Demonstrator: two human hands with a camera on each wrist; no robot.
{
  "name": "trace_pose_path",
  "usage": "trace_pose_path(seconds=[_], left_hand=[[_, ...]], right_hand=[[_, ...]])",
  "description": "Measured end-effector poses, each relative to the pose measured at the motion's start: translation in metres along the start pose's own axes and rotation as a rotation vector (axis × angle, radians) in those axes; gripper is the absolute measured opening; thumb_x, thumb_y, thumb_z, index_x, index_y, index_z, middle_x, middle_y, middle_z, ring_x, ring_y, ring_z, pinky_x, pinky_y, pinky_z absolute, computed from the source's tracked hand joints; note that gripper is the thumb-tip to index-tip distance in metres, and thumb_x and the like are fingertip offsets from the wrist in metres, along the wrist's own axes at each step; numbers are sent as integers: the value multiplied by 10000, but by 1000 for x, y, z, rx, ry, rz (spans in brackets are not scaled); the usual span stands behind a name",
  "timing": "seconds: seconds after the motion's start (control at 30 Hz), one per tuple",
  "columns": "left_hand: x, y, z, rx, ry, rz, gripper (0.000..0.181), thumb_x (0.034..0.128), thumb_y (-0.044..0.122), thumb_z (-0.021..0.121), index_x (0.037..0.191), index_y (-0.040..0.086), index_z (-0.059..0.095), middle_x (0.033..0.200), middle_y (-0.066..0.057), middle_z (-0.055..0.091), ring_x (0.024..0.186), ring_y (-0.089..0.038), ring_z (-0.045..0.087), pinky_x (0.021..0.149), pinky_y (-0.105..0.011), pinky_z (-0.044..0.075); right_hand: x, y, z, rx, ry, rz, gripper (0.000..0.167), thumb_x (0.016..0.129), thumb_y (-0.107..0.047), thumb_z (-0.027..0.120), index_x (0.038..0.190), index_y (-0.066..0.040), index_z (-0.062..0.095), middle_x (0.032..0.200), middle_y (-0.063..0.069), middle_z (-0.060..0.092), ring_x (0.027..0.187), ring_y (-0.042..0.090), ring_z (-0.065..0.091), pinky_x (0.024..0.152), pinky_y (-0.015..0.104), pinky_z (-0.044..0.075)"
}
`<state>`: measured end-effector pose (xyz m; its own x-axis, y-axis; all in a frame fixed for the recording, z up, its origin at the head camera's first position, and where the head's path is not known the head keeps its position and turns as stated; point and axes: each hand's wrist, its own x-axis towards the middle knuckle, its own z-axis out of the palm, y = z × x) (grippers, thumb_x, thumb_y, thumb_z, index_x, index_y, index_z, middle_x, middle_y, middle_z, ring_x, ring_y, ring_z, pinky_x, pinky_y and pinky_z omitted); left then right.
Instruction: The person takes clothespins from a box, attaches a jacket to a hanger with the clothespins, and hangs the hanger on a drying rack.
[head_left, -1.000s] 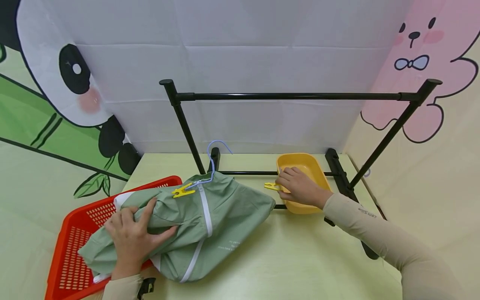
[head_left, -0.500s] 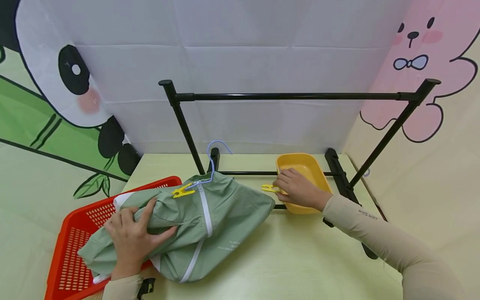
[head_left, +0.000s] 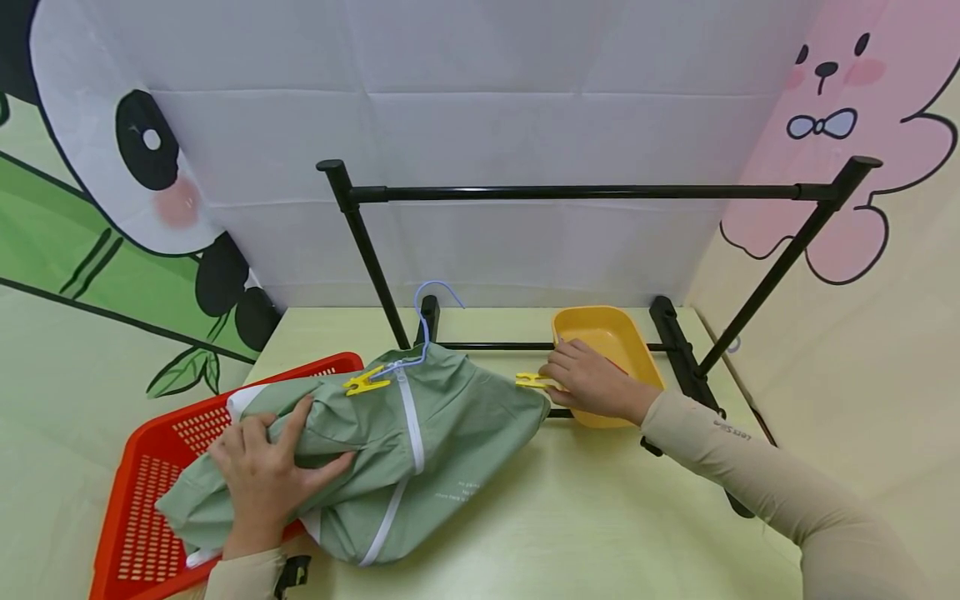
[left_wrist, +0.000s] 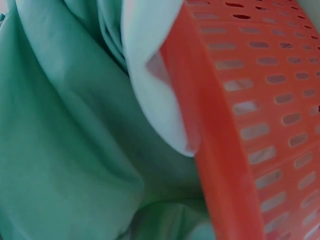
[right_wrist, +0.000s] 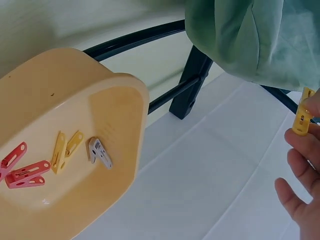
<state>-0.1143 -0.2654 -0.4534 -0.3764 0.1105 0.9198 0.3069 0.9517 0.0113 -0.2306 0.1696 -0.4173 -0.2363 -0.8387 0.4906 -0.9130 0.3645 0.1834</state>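
Observation:
A sage-green zip jacket (head_left: 472,433) with a white zipper lies partly over the red basket, a lilac hanger (head_left: 425,321) rising from its collar. One yellow clothespin (head_left: 367,382) sits at the hanger's left arm by the collar. My left hand (head_left: 262,475) rests on the jacket with thumb and index finger spread. In the left wrist view that hand does not show, only the jacket fabric (left_wrist: 60,140) and basket. My right hand (head_left: 592,379) pinches another yellow clothespin (right_wrist: 302,119) between thumb and fingers, near the jacket's right shoulder and in front of the yellow tub.
The red basket (head_left: 123,508) stands at the left. A black rack (head_left: 585,192) spans the back of the table. Its lower bars run by the yellow tub (right_wrist: 117,102), which holds red clothespins (right_wrist: 27,175), yellow ones (right_wrist: 59,152) and a whitish one (right_wrist: 100,152).
My right hand has moved slightly left, bringing its yellow clothespin closer to the jacket's shoulder. The left hand and jacket have stayed in place.

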Motion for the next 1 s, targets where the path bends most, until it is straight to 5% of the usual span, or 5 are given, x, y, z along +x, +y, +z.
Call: trace_pose_path(seconds=[0.53,1.0], left_hand=[[-1,0,0,4,-3,-2,857,770,828,476,1205,118,679,870,-272,449,742,-486,382,615,-621,230],[1,2,-1,-8,31,7,850,785,829,464,1189,115,683,874,-275,451,745,-491,382,616,-631,229]], right_hand=[[8,-6,2,38,-4,5,233,788,-84,802,971,-26,669,852,36,607,821,227,506,825,388,450],[14,-7,5,33,37,-26,253,776,-73,816,978,-14,675,832,35,585,801,219,487,738,341,406]])
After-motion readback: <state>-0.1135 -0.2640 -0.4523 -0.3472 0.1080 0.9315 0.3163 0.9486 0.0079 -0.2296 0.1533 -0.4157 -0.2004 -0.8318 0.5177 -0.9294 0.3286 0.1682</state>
